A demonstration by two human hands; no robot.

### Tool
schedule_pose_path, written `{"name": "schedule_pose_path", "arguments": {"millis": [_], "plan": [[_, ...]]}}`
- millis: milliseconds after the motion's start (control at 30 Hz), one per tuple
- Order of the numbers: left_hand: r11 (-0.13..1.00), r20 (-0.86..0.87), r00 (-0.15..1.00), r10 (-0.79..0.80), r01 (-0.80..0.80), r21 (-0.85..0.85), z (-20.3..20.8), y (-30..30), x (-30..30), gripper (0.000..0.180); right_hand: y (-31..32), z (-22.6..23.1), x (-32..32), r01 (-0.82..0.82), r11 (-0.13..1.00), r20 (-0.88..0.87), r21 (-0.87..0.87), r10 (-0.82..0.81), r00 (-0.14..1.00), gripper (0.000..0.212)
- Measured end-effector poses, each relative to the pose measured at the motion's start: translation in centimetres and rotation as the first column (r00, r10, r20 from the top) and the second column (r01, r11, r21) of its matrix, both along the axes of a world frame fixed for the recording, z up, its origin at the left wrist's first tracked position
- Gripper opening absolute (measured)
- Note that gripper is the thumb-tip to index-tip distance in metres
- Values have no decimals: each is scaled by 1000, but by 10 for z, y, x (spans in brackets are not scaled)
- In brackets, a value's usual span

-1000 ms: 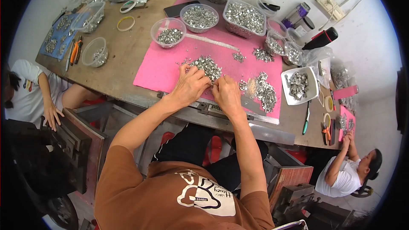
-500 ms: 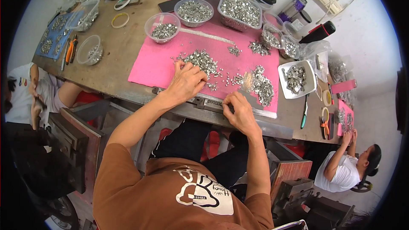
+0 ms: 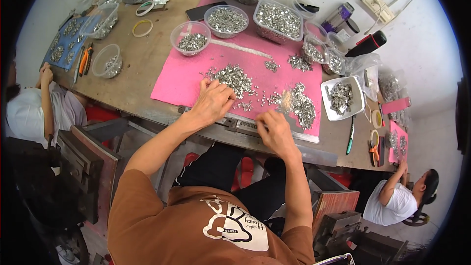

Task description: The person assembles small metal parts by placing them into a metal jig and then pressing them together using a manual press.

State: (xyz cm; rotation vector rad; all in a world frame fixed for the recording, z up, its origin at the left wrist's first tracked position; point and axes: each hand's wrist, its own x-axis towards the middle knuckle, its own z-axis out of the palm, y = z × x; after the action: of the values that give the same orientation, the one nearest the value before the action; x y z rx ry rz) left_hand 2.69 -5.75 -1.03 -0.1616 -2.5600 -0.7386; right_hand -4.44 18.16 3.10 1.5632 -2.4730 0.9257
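My left hand is closed, its fingers bent down at the near edge of a pile of small shiny metal pieces. Whatever its fingertips hold is too small to make out. To its right, my right hand has thumb and fingers pressed together beside a narrow metal bar with a row of small holes, fixed along the table's front edge. What that pinch holds is hidden. Both the pile and a second heap of metal pieces lie on a pink mat, with a few loose pieces between them.
Tubs of metal pieces line the back, and a white square dish stands right. A green-handled tool lies near it. Orange-handled pliers lie left. Co-workers sit at both ends, one in a white shirt at right.
The view has shifted slightly. My left hand stays by the pile with its fingers a little more drawn in; my right hand stays by the bar. The left co-worker has leaned toward the table.
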Motion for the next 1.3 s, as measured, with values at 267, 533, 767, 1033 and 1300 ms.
{"name": "schedule_pose_path", "arguments": {"millis": [267, 533, 767, 1033, 1300], "plan": [[993, -68, 996, 64, -70, -90, 2, 9, -1, 10, -61, -34, -32, 215, 975, -166, -61, -222, 961, 5], [988, -85, 994, 68, -79, -132, 3, 10, 0, 9, -70, -39, -33, 183, 982, -211, -50, -190, 959, 5], [996, -46, 996, -75, 77, 42, 15, 36, 11, 7, -19, -16, -31, 226, 973, 49, -38, -224, 973, 5], [973, -97, 971, -219, 225, 52, 2, 74, 8, 11, 12, -20, -29, 160, 984, 125, -82, -149, 981, 6], [985, -114, 978, -174, 174, -10, 7, 78, 9, 13, 17, -19, -23, 161, 987, -83, 20, -158, 984, 8]]}}
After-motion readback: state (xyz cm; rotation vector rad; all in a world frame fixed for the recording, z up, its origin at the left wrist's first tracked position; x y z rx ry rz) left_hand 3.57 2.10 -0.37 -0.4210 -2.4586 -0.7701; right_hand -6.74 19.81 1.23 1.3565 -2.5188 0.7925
